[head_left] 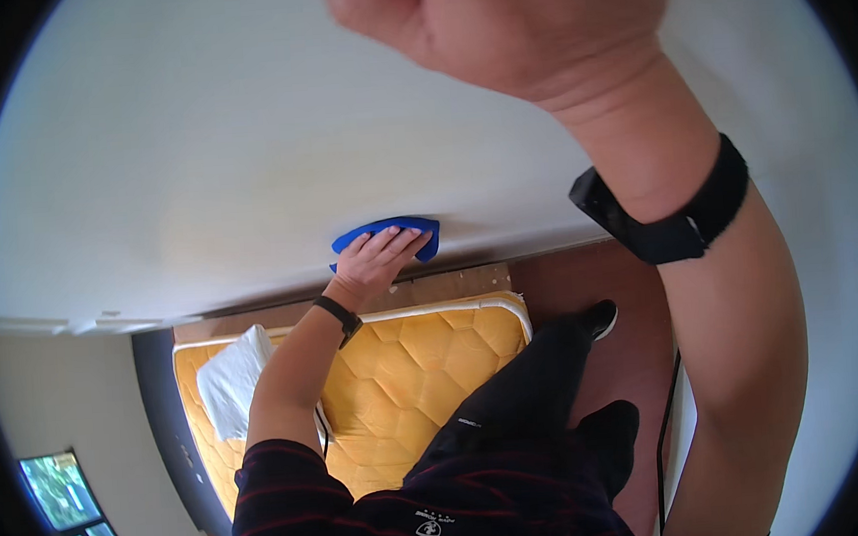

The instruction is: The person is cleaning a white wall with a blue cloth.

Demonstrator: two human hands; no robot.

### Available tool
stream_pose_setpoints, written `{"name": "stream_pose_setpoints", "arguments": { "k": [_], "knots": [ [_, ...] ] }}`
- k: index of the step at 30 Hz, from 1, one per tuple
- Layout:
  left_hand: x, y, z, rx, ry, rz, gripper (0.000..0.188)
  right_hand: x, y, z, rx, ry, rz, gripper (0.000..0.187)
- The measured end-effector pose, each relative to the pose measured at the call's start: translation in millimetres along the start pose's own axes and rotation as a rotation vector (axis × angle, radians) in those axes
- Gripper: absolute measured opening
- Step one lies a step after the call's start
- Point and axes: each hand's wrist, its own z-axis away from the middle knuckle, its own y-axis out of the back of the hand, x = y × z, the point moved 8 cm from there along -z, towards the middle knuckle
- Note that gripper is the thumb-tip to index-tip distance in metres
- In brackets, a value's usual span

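A blue cloth (pixel 387 229) is pressed against the pale wall, its edges curling out around my fingers. My left hand (pixel 374 260) holds it there, fingers over the cloth, with a dark band on that wrist. My right hand (pixel 532 16) is raised high and close at the top, in front of the wall. The frame's upper edge cuts off most of its fingers, so what it may hold is hidden. A black strap with a small box (pixel 652 215) circles the right wrist.
Below the left arm lies a yellow quilted mattress (pixel 407 387) with a white pillow (pixel 235 383) on it. My legs stand beside it on the reddish floor (pixel 587 278). A black cable (pixel 667 430) runs along the right. A window (pixel 76 516) shows at lower left.
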Motion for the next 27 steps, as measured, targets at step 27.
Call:
{"name": "stream_pose_setpoints", "arguments": {
  "k": [27],
  "knots": [
    [-252, 320, -310, 0.727, 0.235, -0.227, 0.047, 27, 28, -18, -0.371, -0.345, -0.184, 0.059]
  ]
}}
